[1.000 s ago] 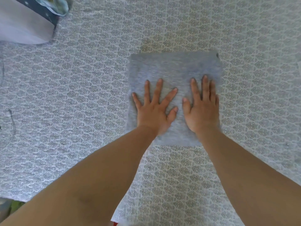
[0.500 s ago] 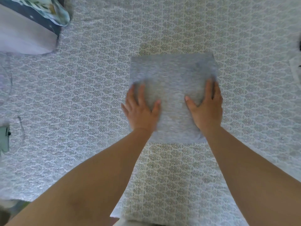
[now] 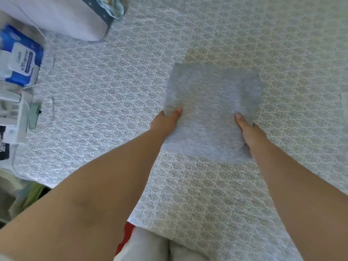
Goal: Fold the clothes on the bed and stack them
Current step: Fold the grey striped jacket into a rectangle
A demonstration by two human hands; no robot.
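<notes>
At the far left edge a blue and white packet (image 3: 19, 59) lies on the bed (image 3: 105, 102), its print too blurred to read; just below it are white objects and a small greenish item (image 3: 34, 115), too smeared to identify. Above them, in the upper left corner, sits a pale pillow (image 3: 62, 16) with a dark-edged patterned cloth (image 3: 111, 7) at its far end. The bed's cover is a grey and white quilted floral pattern. Moving right, the left hand (image 3: 165, 122) grips the left edge of the folded grey garment (image 3: 211, 110) — thumb on top, fingers tucked out of sight beneath the fabric. The garment is a neat rectangle lying right of centre on the bed, its near part between the two forearms. The right hand (image 3: 248, 132) holds the garment's right edge the same way, thumb pressed on top and fingers hidden under the cloth. The hands are apart, one clamped on each side.
</notes>
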